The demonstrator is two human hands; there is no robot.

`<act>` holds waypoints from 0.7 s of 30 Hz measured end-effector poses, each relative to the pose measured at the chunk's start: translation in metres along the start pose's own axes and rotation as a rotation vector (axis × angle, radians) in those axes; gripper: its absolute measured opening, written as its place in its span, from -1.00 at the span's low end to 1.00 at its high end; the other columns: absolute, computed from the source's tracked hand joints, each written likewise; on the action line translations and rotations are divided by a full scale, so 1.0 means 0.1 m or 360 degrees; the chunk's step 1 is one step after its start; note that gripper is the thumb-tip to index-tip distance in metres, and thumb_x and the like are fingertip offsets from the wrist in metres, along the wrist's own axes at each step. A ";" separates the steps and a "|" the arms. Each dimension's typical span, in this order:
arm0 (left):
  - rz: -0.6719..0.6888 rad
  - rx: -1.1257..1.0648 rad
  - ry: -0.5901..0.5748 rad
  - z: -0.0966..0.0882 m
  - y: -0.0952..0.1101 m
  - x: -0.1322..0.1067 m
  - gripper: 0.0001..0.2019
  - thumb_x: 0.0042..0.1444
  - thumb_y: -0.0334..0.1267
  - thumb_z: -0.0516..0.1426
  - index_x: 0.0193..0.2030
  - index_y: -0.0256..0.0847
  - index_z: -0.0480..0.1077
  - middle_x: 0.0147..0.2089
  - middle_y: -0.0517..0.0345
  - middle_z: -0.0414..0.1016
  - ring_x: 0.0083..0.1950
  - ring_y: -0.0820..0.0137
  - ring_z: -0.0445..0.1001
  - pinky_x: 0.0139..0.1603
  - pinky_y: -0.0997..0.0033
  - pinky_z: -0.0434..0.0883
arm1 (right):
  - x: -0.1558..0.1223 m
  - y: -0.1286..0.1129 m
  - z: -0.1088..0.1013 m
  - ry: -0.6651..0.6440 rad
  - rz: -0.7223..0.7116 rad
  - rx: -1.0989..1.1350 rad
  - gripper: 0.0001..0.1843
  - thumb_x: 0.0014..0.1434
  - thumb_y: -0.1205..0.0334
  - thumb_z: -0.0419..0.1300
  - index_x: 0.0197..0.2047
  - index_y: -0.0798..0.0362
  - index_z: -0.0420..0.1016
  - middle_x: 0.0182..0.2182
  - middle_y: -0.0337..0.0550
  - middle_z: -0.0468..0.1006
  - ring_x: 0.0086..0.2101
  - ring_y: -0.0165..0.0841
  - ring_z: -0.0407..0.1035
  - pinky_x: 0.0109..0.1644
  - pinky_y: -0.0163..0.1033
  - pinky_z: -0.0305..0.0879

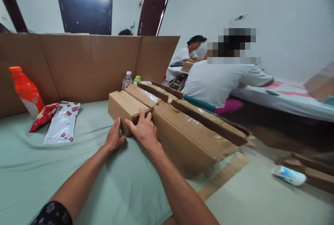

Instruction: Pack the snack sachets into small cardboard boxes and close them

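A closed brown cardboard box lies on the green sheet, its near end toward me. My left hand rests against its left side at the near corner, fingers stretched out. My right hand lies over its near right corner, with fingers spread on the top edge and the thumb apart at the near end. Both hands touch the box without being wrapped round it. Right beside my right hand stands a longer cardboard box with clear tape along its top. The undersides of both palms are hidden.
Left stand an orange bottle, a red packet and a white sachet. A cardboard screen rises behind. More cardboard lies right, with a white-blue container farther over. A seated person works beyond.
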State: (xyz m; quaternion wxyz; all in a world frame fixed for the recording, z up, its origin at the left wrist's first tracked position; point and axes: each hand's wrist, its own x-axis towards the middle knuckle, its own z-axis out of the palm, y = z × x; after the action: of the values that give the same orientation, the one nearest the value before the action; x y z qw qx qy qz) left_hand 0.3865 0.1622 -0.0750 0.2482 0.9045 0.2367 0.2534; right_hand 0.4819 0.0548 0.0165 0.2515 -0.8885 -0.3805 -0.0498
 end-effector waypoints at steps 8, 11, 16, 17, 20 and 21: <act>0.0106 0.0241 -0.0412 -0.28 0.17 -0.81 -0.59 0.34 -0.13 0.21 0.26 -0.19 0.36 0.33 -0.07 0.35 0.28 0.06 0.40 0.26 -0.17 0.39 | -0.70 0.44 0.48 0.0123 -0.0476 0.0335 -0.17 0.28 -0.10 -0.01 0.42 0.33 0.09 0.33 0.46 0.23 0.26 0.21 0.25 0.20 0.27 0.33; 0.0156 0.0270 -0.0582 -0.49 0.25 -1.33 -0.54 0.31 -0.14 0.23 0.29 -0.24 0.36 0.44 -0.18 0.24 0.45 -0.05 0.21 0.43 -0.28 0.16 | -0.96 0.45 0.79 -0.0142 -0.0760 0.0258 -0.44 0.26 0.04 0.02 0.21 0.15 0.44 0.27 0.33 0.37 0.25 0.15 0.30 0.19 0.27 0.35; 0.0160 0.0260 -0.0734 -1.05 0.29 -2.16 -0.42 0.28 -0.09 0.19 0.36 -0.33 0.32 0.49 -0.36 0.12 0.53 -0.16 0.04 0.49 -0.20 0.06 | -1.19 -0.03 0.98 -0.0771 -0.1183 0.0234 -0.48 0.31 0.03 0.04 0.22 0.05 0.51 0.28 0.12 0.43 0.26 -0.02 0.33 0.29 0.19 0.30; 0.0171 0.0246 -0.0754 -1.19 0.26 -2.30 -0.42 0.27 -0.07 0.20 0.36 -0.27 0.33 0.49 -0.29 0.17 0.52 -0.12 0.08 0.49 -0.15 0.08 | -1.21 -0.13 1.00 -0.0860 -0.1274 0.0268 -0.45 0.33 0.01 0.02 0.25 0.05 0.49 0.30 0.09 0.41 0.28 -0.05 0.31 0.32 0.17 0.28; 0.0163 0.0199 -0.0774 -1.67 0.09 -2.63 -0.56 0.20 -0.02 0.25 0.20 -0.05 0.50 0.39 0.04 0.39 0.43 0.07 0.31 0.42 0.15 0.28 | -1.28 -0.37 1.15 -0.0884 -0.1451 0.0331 -0.43 0.38 -0.06 -0.05 0.26 0.02 0.51 0.32 -0.01 0.40 0.30 -0.09 0.29 0.33 0.15 0.28; 0.0115 0.0198 -0.0743 -1.87 -0.01 -2.71 -0.63 0.18 -0.01 0.28 0.10 0.00 0.56 0.30 0.13 0.50 0.36 0.13 0.41 0.35 0.24 0.37 | -1.31 -0.41 1.23 -0.0799 -0.1487 0.0327 -0.43 0.39 -0.08 -0.06 0.24 0.00 0.52 0.32 -0.02 0.40 0.29 -0.07 0.31 0.31 0.16 0.31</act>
State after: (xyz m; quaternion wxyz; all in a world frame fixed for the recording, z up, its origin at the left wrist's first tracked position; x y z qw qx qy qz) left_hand 0.0729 0.0748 -0.0278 0.2306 0.9600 0.1556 0.0311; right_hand 0.3484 0.0531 -0.1100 0.1895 -0.5800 -0.7865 0.0951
